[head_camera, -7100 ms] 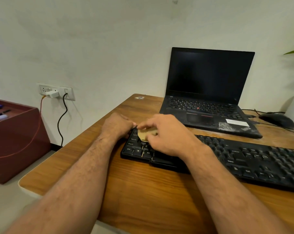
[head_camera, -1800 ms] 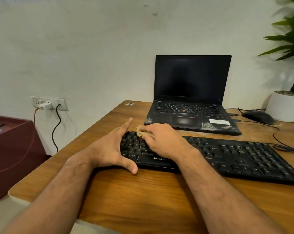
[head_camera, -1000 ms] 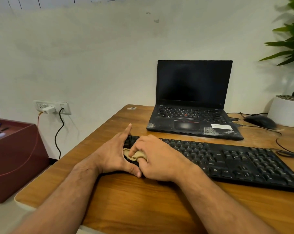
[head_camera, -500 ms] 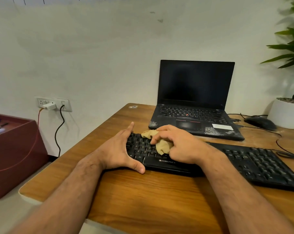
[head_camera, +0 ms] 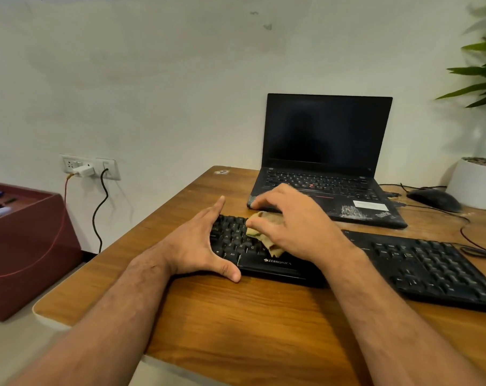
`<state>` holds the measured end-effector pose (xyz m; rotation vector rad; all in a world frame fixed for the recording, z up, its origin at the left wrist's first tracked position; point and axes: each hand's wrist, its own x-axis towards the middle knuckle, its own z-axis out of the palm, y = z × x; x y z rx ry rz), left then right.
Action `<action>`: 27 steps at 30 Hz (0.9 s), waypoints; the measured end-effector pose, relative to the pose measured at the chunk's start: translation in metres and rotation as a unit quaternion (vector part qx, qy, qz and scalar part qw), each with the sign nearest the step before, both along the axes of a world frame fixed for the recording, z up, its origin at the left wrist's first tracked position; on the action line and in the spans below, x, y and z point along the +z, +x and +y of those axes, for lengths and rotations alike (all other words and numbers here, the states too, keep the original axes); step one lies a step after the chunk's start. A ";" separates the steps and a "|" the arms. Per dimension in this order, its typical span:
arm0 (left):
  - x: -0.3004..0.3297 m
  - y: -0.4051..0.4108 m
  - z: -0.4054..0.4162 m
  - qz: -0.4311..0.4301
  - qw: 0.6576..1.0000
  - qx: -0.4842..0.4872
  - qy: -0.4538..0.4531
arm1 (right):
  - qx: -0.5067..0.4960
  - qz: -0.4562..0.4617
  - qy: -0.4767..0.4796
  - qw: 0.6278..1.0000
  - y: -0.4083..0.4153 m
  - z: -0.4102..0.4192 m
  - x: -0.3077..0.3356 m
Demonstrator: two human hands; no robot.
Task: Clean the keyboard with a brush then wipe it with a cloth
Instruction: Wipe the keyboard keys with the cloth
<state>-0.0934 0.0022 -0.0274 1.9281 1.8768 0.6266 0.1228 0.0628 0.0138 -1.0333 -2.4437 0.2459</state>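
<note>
A black keyboard (head_camera: 420,263) lies across the wooden desk (head_camera: 250,324). My left hand (head_camera: 197,243) braces its left end, fingers straight along the edge and thumb against the front. My right hand (head_camera: 294,221) presses a crumpled tan cloth (head_camera: 260,232) onto the keys at the left part of the keyboard, fingers curled over the cloth. No brush is in view.
An open black laptop (head_camera: 325,151) stands behind the keyboard. A mouse (head_camera: 434,199) with cables and a white plant pot (head_camera: 473,185) sit at the back right. A maroon box (head_camera: 21,246) stands left of the desk below a wall socket (head_camera: 88,167).
My right hand has slid the cloth over the left keys, from the front-left corner back and to the right. My left hand has stayed at the keyboard's left end.
</note>
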 end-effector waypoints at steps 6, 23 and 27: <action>0.001 0.001 0.001 0.001 1.000 0.005 -0.010 | -0.006 -0.080 -0.029 0.996 -0.006 -0.009 -0.004; 0.001 0.000 -0.001 -0.013 1.000 0.003 -0.001 | 0.108 0.052 -0.083 0.989 -0.010 -0.027 -0.009; 0.000 0.000 0.000 -0.004 1.000 0.004 -0.002 | 0.160 0.022 -0.098 0.982 -0.014 -0.028 -0.012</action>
